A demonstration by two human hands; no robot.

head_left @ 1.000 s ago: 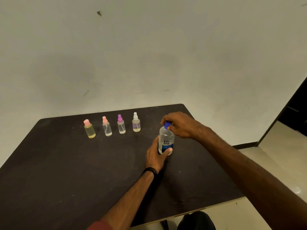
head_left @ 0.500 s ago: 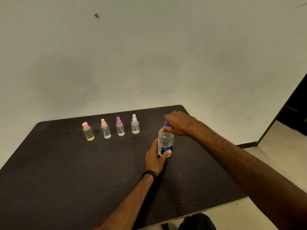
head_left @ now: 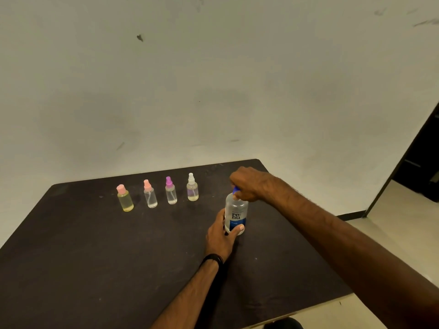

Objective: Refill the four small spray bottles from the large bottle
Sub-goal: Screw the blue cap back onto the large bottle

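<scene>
A large clear bottle with a blue label stands upright on the dark table. My left hand grips its lower body. My right hand closes over its blue cap, mostly hiding it. Behind and to the left stands a row of small spray bottles: one with yellow liquid and a pink cap, a clear one with a pink sprayer, a clear one with a purple sprayer, and one with a white sprayer. All are capped and upright.
The table's back edge runs close to a pale wall. Its right and front edges drop to a light floor. A dark doorway opens at the far right.
My right hand has turned slightly on the blue cap and covers more of it. The large bottle and my left hand stay in place. The camera has tilted up a little.
</scene>
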